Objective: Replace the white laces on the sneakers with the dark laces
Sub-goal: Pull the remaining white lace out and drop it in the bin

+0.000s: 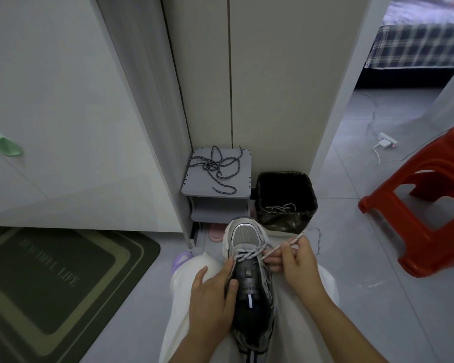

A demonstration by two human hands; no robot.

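Observation:
A grey and silver sneaker (249, 260) lies on my lap, toe pointing away. A white lace (252, 254) crosses its lowest eyelets. My left hand (212, 299) grips the sneaker's left side, thumb on the tongue. My right hand (298, 260) pinches the lace's free end, which sticks up past the fingers to the right. Dark speckled laces (215, 166) lie tangled on top of a small grey stool (240, 188) ahead. Another white lace (281, 207) lies in the black bin (262, 184).
A red plastic stool (419, 205) stands at the right. A green doormat (50, 279) lies at the left. White cabinet doors rise at left and ahead. A pink slipper (216, 231) and a purple one (181, 259) sit near the stool. A charger and cable lie on the floor far right.

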